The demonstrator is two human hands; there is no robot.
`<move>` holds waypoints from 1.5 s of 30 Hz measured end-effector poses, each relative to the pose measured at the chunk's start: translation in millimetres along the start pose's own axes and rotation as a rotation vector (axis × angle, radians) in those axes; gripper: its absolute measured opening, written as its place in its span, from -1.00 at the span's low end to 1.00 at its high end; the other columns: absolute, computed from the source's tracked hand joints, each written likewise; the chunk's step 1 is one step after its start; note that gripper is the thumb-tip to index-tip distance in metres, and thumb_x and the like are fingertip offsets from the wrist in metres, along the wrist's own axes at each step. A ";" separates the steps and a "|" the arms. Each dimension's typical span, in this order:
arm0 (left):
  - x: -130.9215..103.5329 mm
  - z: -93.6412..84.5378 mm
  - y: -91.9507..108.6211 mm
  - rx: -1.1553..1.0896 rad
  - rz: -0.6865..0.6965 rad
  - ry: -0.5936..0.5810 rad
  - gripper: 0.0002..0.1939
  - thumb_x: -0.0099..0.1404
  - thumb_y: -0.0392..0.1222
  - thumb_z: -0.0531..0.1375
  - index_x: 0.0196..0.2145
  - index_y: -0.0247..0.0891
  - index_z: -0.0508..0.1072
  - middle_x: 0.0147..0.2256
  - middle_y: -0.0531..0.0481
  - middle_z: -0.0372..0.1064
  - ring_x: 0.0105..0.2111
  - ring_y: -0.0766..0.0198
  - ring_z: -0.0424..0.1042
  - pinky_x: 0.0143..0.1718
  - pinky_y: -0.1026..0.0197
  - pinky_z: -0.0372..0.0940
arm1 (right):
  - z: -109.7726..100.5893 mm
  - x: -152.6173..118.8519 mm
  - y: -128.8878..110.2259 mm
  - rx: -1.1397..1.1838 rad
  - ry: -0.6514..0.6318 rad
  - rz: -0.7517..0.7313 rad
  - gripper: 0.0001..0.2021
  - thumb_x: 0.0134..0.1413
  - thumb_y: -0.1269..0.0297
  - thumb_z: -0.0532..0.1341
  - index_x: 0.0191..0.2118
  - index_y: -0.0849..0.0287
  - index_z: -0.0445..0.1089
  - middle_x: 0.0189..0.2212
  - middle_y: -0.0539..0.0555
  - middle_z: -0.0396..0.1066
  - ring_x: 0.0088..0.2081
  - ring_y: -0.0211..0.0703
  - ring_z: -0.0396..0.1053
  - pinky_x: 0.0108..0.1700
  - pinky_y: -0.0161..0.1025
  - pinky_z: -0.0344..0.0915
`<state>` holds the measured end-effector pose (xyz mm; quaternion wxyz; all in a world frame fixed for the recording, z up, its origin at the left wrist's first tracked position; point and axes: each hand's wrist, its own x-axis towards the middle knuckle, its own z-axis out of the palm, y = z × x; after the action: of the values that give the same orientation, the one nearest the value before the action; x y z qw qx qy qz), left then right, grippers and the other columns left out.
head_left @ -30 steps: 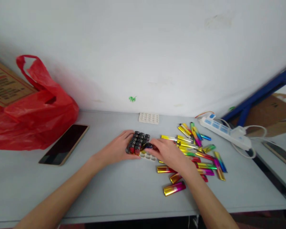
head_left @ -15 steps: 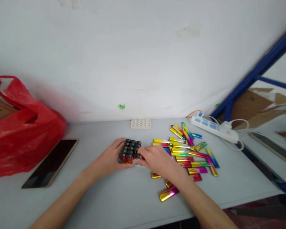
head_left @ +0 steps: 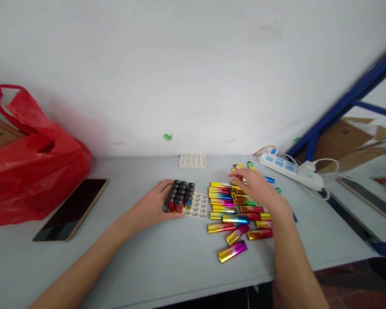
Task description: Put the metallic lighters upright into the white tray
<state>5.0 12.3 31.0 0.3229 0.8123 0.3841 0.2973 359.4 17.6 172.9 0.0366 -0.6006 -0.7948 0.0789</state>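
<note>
Upright lighters with black tops (head_left: 180, 192) stand packed in the left part of a white tray (head_left: 199, 204) with rows of round holes. My left hand (head_left: 159, 201) is wrapped around the left side of this block, fingers behind and thumb along the front. Over the far part of a pile of loose lighters (head_left: 223, 201), my right hand (head_left: 255, 185) has its fingers curled together, with the shiny end of a lighter (head_left: 245, 181) showing at them. The loose lighters are metallic gold, red, blue, green and purple. My right hand and forearm hide some of them.
A second white holed tray (head_left: 192, 161) lies against the wall. To the left are a dark phone (head_left: 71, 210) and a red plastic bag (head_left: 35, 171). A white power strip (head_left: 289, 171) with cables lies back right, near a blue metal frame (head_left: 312, 146).
My right hand has left the tray and moved right, over the loose lighters. The tray's right holes now show. My left hand stays around the block. The camera view has shifted slightly.
</note>
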 end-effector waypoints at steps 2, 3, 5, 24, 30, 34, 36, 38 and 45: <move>-0.3 0.4 -0.7 0.003 0.010 0.011 -0.32 0.21 0.19 0.51 0.17 -0.17 0.53 0.24 -0.24 0.51 0.27 -0.27 0.50 0.38 -0.24 0.43 | -0.7 -5.2 25.2 -0.014 0.023 0.078 -0.76 0.40 0.37 0.30 0.07 0.18 0.66 0.01 0.22 0.68 0.04 0.07 0.60 0.16 -0.04 0.42; -0.3 0.8 -1.4 0.009 0.013 0.014 -0.31 0.20 0.19 0.51 0.17 -0.17 0.53 0.24 -0.26 0.51 0.27 -0.27 0.50 0.38 -0.24 0.43 | 0.1 -6.8 34.7 -0.026 0.018 0.123 -0.75 0.36 0.36 0.34 0.08 0.17 0.66 0.04 0.23 0.68 0.07 0.11 0.60 0.19 -0.01 0.43; -0.2 1.6 -3.4 0.024 0.016 0.014 -0.28 0.19 0.22 0.51 0.18 -0.20 0.54 0.24 -0.30 0.50 0.27 -0.28 0.51 0.37 -0.25 0.44 | 3.2 -7.3 46.7 -0.035 -0.014 0.197 -0.73 0.30 0.35 0.40 0.08 0.16 0.67 0.08 0.23 0.67 0.10 0.16 0.60 0.21 0.01 0.44; 0.7 4.3 -6.7 0.028 0.026 0.011 -0.22 0.16 0.28 0.53 0.17 -0.22 0.54 0.25 -0.32 0.50 0.27 -0.28 0.50 0.37 -0.23 0.43 | 28.0 14.5 -1.1 0.747 0.371 0.193 -0.60 0.24 -0.11 0.43 -0.07 0.07 0.39 -0.24 0.05 0.59 -0.32 -0.07 0.60 -0.15 -0.07 0.53; -0.3 3.6 -6.7 0.040 0.019 0.006 -0.26 0.17 0.20 0.54 0.20 -0.16 0.54 0.26 -0.29 0.50 0.28 -0.27 0.50 0.37 -0.26 0.44 | 32.2 18.4 -56.8 1.446 0.248 0.334 -0.49 -0.08 0.04 0.65 -0.27 0.06 0.33 -0.15 0.01 0.62 -0.13 -0.09 0.67 0.12 -0.08 0.54; -0.4 3.5 -6.0 0.029 0.003 -0.008 -0.25 0.18 0.19 0.54 0.22 -0.17 0.53 0.26 -0.30 0.49 0.28 -0.26 0.50 0.39 -0.25 0.42 | 37.6 18.6 -68.3 1.584 0.123 0.401 -0.50 -0.14 0.11 0.67 -0.11 0.05 0.51 -0.18 -0.04 0.57 -0.24 -0.18 0.60 -0.01 -0.15 0.55; -0.4 3.8 -5.3 0.029 0.004 -0.006 -0.25 0.18 0.19 0.54 0.22 -0.17 0.53 0.25 -0.29 0.50 0.28 -0.25 0.50 0.40 -0.24 0.41 | 40.0 17.6 -70.0 1.556 0.074 0.368 -0.56 -0.05 0.06 0.63 -0.13 0.09 0.54 -0.25 -0.05 0.51 -0.34 -0.27 0.51 -0.17 -0.25 0.50; -0.1 3.8 -4.4 0.034 0.001 0.001 -0.25 0.17 0.19 0.54 0.21 -0.18 0.54 0.25 -0.29 0.50 0.29 -0.26 0.49 0.41 -0.24 0.40 | 41.3 16.3 -72.9 1.512 0.016 0.331 -0.57 0.03 -0.03 0.58 -0.16 0.12 0.52 -0.31 -0.05 0.47 -0.45 -0.34 0.38 -0.37 -0.32 0.34; 1.3 3.6 -4.0 0.020 0.001 0.007 -0.24 0.14 0.22 0.53 0.20 -0.16 0.56 0.25 -0.29 0.51 0.27 -0.28 0.50 0.39 -0.23 0.44 | 47.5 15.8 -86.2 1.367 -0.123 0.403 -0.34 0.04 -0.48 0.41 -0.27 0.07 0.33 -0.58 -0.22 0.06 -0.61 -0.40 -0.17 -0.58 -0.38 -0.24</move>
<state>6.6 14.2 26.1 0.3131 0.8148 0.3877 0.2963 266.0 6.0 140.1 0.3446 -0.5730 -0.4417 0.5982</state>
